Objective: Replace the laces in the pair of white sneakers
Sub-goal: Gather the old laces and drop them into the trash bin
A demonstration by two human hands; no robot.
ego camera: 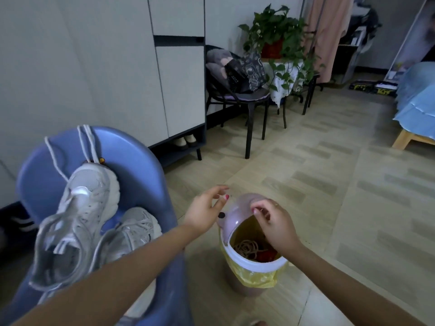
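Hovering loosely spread over the bin point(253, 264) rim beside the chair point(138, 165) edge: both hands point(274, 222).

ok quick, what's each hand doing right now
Left hand: open, fingers spread, holding nothing.
Right hand: fingers curled above the bin; any hold cannot be told.

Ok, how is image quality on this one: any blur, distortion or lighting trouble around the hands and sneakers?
Head view: dim, bluish light, no glare; wide-angle bending curves the cabinet edges. The sneakers and left hand are slightly soft, and so is the right hand over the bin. The far right edge is smeared.
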